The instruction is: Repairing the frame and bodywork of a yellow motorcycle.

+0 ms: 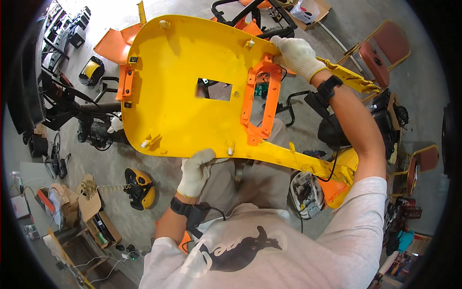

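Observation:
I hold a large yellow plastic panel (173, 96) up across my lap. My left hand (195, 171), in a white knit glove, grips its lower edge. My right hand (296, 57), gloved the same way, is closed on its upper right edge. The panel has a rectangular cutout, several white clips, an orange bracket (126, 82) at the left edge and an orange rectangular frame (272, 96) near my right hand. A long narrow yellow arm (313, 161) extends from its lower right toward my right elbow.
Black metal parts (82, 113) lie left, with a yellow-and-black piece (138, 188) lower down. Cardboard boxes (103, 226) and cables are at lower left. Red folding chairs (375, 62) stand right. A grey-and-black housing (305, 192) sits beside my legs. More orange parts (108, 45) are beyond the panel.

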{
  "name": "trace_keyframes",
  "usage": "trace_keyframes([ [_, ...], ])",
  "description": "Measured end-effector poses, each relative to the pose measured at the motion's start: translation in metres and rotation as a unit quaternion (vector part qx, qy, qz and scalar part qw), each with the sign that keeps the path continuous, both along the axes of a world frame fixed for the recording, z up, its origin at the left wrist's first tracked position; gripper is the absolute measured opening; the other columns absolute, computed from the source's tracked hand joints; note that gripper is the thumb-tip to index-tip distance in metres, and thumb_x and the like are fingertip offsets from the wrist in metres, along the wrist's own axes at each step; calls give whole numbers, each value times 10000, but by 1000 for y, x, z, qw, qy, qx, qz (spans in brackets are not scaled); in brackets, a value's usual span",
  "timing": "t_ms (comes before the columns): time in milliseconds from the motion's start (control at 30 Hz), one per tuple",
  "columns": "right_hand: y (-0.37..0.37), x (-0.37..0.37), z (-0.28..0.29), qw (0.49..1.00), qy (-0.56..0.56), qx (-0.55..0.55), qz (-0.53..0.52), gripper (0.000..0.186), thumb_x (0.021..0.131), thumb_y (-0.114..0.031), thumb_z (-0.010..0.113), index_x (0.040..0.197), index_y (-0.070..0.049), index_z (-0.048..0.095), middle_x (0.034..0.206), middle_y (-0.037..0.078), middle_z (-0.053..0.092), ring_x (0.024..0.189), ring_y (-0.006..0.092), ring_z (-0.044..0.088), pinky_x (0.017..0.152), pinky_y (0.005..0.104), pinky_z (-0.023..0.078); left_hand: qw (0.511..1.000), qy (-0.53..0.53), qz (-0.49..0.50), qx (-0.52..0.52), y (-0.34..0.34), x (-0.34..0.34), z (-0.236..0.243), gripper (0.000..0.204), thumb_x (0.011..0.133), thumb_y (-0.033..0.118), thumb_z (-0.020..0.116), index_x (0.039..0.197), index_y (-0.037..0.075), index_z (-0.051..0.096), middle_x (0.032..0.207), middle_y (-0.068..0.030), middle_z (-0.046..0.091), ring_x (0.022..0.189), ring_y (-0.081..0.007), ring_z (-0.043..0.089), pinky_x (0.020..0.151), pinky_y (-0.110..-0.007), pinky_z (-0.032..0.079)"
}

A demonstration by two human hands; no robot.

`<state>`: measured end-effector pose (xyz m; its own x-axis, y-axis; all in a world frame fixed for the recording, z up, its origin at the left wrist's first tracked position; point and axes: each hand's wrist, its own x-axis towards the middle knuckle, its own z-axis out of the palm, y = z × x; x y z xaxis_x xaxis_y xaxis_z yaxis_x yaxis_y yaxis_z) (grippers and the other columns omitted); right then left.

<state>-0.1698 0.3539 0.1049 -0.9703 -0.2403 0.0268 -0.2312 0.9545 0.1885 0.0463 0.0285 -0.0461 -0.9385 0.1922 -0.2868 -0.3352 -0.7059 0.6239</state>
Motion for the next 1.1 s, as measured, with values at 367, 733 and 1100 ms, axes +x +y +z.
trace_keyframes([
  [367,6,9,2,995,-3,-94,36,440,884,-387,691,1191,-78,625,966,183,722,903,353,713,793,458,569,999,-23,12,-20,5,2,6,285,823,-57,617,1107,-35,630,1023,-139,696,892,-293,705,818,-470,606],
  [733,3,5,-2,994,33,-101,-8,335,935,-422,644,1111,-146,717,915,125,730,886,328,710,771,453,561,999,-10,30,-7,15,-3,28,354,894,-40,599,1246,-22,574,1139,-144,678,1005,-284,710,857,-443,618],
  [1100,15,25,37,987,-9,-155,-30,349,916,-441,659,1055,-127,724,911,139,725,885,344,695,767,451,542,962,70,-96,-248,11,4,9,331,947,124,644,1246,-11,604,1199,-141,671,1053,-308,695,906,-463,586],
])
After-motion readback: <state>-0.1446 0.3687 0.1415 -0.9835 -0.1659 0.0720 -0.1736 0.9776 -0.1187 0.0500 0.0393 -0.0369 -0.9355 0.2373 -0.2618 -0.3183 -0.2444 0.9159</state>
